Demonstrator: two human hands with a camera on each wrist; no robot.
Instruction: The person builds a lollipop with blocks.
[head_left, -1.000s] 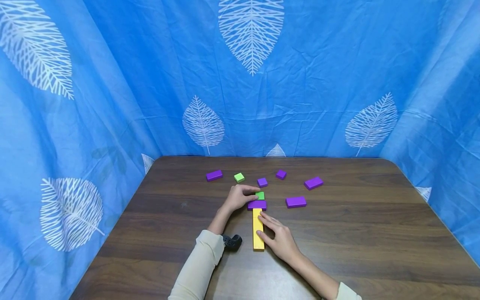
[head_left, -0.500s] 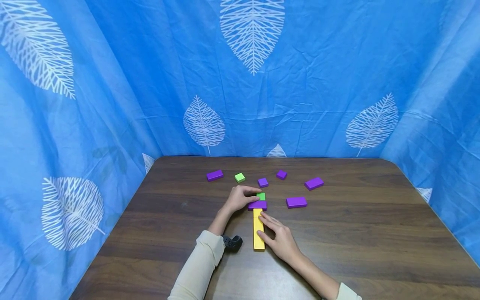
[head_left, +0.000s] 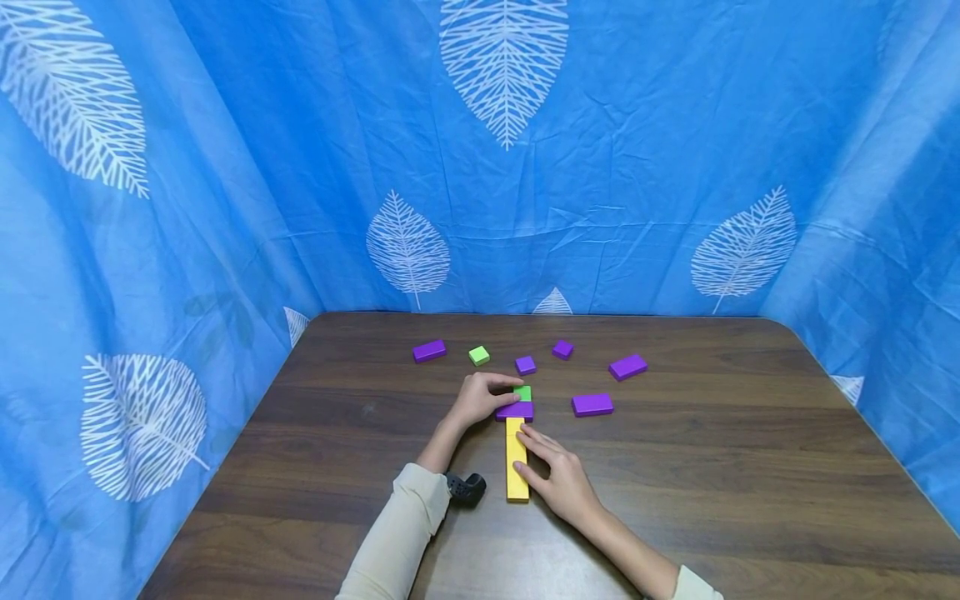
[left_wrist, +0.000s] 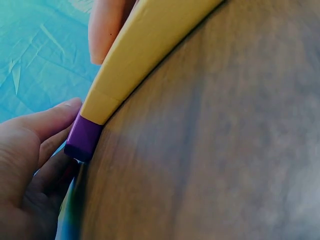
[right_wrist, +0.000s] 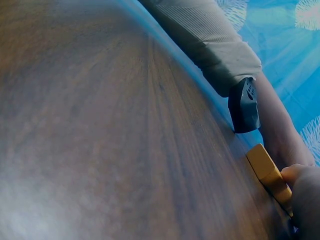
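A row of yellow blocks (head_left: pixel 516 479) points away from me on the table, a seam near its far end. Across that end lies a purple block (head_left: pixel 514 411), and behind it a small green block (head_left: pixel 525 393). My left hand (head_left: pixel 477 397) pinches the green block, thumb in front and forefinger behind; its thumb overlaps the purple block. My right hand (head_left: pixel 562 482) rests its fairly straight fingertips and thumb on the right side of the yellow row. In the left wrist view, the yellow row (left_wrist: pixel 135 55) meets the purple block (left_wrist: pixel 84 137) end on.
Behind the hands lie a light green block (head_left: pixel 478 356), two small purple blocks, one of them the nearer purple square (head_left: pixel 525 365), and several longer purple blocks, such as the right one (head_left: pixel 592 405). A black wrist camera (head_left: pixel 467 488) juts from the left sleeve. A blue curtain (head_left: pixel 637 167) surrounds the wooden table (head_left: pixel 750 467).
Hardly anything moves. The green block and left fingertips shift very slightly right; the right hand stays on the yellow blocks.
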